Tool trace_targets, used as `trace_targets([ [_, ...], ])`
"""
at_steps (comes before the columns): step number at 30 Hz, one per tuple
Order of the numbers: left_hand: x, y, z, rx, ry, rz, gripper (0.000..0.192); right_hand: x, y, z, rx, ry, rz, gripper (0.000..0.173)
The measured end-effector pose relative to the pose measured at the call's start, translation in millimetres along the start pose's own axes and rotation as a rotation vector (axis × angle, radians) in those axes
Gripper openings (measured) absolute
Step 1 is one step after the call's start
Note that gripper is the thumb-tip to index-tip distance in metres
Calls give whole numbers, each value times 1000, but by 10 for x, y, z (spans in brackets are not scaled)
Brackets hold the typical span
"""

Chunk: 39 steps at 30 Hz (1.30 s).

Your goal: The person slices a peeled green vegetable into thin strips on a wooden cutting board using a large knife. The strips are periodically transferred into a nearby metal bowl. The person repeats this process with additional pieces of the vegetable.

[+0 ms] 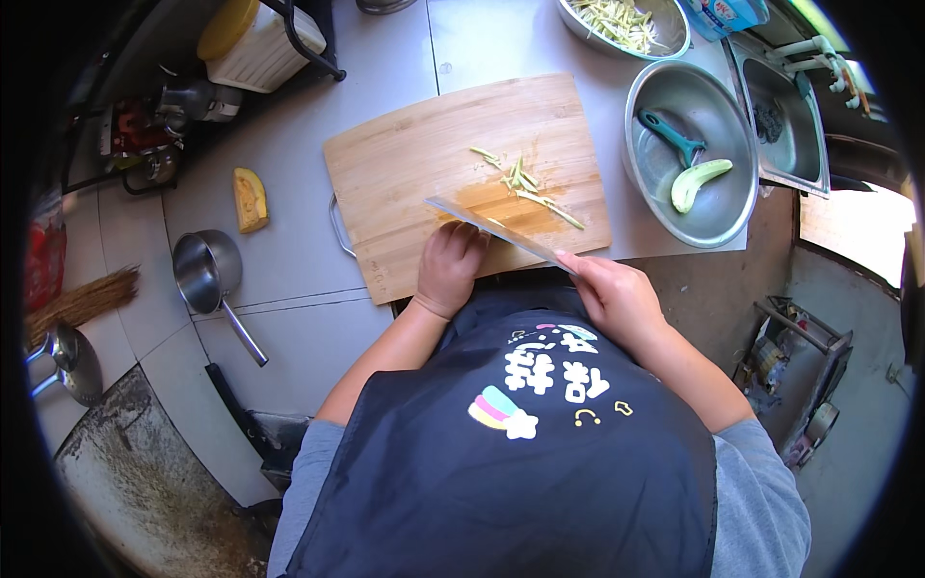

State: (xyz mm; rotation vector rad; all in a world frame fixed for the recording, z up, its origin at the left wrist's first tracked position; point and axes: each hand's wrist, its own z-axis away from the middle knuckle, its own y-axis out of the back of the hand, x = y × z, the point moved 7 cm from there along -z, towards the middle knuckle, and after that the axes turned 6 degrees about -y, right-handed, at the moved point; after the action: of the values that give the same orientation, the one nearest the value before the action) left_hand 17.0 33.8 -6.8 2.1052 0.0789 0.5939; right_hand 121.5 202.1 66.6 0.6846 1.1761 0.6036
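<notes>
My right hand (618, 292) grips the handle end of a kitchen knife (498, 230), whose blade slants up and left over the near part of a wooden cutting board (405, 159). Close beside the blade, my left hand (454, 260) rests at the board's near edge with its fingers curled. What lies beneath those fingers is mostly hidden; a small pale piece shows just past the blade. Pale green vegetable strips (519, 178) lie scattered on the board beyond the knife, around a wet patch.
Right of the board, a steel basin (730, 224) holds a teal peeler (668, 134) and a peeled vegetable piece (697, 184). Behind it, a steel bowl (679, 43) contains cut strips. A pumpkin wedge (251, 201) and a steel ladle-like pot (209, 271) sit left. A sink (784, 115) is at right.
</notes>
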Motion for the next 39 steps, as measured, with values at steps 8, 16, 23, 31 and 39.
trace_targets([
  [8,-95,-104,61,-87,46,54,18,-15,-9,19,-5,21,45,36],
  [16,-50,-97,53,-89,29,74,18,-37,9,7,-26,12,77,36],
  [23,-20,-77,43,-40,1,47,20,92,-71,-121,-134,-28,65,34],
  [31,-8,-69,-4,-76,3,24,22,185,-374,-365,-110,-52,7,28],
  [39,-16,-75,21,-74,18,31,23,25,-61,-193,-56,-9,12,33],
])
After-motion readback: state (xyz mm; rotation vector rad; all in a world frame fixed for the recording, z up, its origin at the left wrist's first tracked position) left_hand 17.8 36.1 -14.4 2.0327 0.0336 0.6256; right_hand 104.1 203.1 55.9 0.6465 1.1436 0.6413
